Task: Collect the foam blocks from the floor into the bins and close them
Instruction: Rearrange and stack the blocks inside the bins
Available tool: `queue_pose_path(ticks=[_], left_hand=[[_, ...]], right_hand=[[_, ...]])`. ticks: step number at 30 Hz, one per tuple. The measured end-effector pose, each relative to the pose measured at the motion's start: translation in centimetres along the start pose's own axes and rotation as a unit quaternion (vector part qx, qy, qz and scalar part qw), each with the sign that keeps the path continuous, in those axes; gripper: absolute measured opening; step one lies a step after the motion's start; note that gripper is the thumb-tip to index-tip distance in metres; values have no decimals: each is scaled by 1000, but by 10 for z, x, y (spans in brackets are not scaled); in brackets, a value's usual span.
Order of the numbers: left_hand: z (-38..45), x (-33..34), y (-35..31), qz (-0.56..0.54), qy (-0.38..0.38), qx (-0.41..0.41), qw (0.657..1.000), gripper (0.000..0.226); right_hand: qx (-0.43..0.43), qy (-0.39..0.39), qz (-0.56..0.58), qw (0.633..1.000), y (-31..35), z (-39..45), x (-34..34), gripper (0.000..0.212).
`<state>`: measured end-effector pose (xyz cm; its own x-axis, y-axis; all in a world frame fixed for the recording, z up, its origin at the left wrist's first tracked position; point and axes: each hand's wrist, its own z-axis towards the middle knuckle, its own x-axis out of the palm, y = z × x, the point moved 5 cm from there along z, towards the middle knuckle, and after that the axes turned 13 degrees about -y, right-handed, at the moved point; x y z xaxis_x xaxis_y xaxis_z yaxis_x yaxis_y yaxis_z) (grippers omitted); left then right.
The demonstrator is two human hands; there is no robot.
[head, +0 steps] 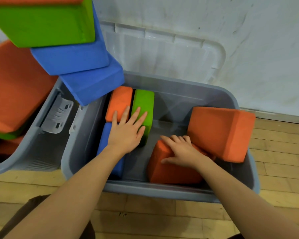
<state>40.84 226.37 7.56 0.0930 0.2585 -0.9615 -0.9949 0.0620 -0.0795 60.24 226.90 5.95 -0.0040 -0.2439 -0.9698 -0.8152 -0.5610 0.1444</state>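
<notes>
1. While our left hand lies flat on the upright blocks at frame centre, our right hand grasps the orange block.
2. It lies lower right inside the bin, directly under that hand, long axis unclear.

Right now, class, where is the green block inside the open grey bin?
The green block stands on edge at the bin's far left, beside an orange block, with the left hand resting flat across both.

Scuffed white wall above pale wooden plank floor.
</notes>
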Motion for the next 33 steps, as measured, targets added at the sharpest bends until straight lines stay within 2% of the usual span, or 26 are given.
queue_pose_path(ticks=[3, 5, 7, 10, 12, 15, 18, 20, 24, 27, 30, 33], left_hand=[[-1, 0, 2, -4, 9, -5, 1000, 59], [0, -2, 4, -14, 9, -18, 1000, 62], [2, -3, 4, -29, 10, -36, 999, 66], [3, -3, 1, -33, 24, -34, 999, 72], [3, -3, 0, -32, 27, -29, 999, 73], [3, -5, 1, -28, 37, -26, 999, 63], [4, -5, 0, -38, 49, -34, 997, 49], [5, -7, 1, -46, 48, -42, 997, 49], [6, -8, -3, -48, 61, -45, 996, 49], [7, -8, -3, -49, 62, -50, 996, 48], [8, -7, -4, -54, 60, -55, 995, 48], [8, -6, -5, -55, 48, -57, 996, 48]], right_hand=[[-23, -41, -69, 996, 0, 0, -14, 92], [64, -134, -33, 988, -8, -6, -31, 99], [142, -198, 6, 970, -13, -15, -43, 97], [130, -250, -29, 959, 1, -21, -44, 88], [122, -244, -13, 962, 9, -22, -40, 82], [127, -190, 107, 968, 13, -19, -37, 83], [45, -174, 20, 983, 23, -16, -45, 79], [43, -174, -24, 983, 20, -18, -51, 71], [75, -244, -74, 964, 2, -41, -61, 67], [142, -307, -89, 937, -6, -55, -75, 65], [204, -373, -57, 903, -6, -55, -86, 62], [257, -403, -7, 878, 0, -32, -84, 62]])
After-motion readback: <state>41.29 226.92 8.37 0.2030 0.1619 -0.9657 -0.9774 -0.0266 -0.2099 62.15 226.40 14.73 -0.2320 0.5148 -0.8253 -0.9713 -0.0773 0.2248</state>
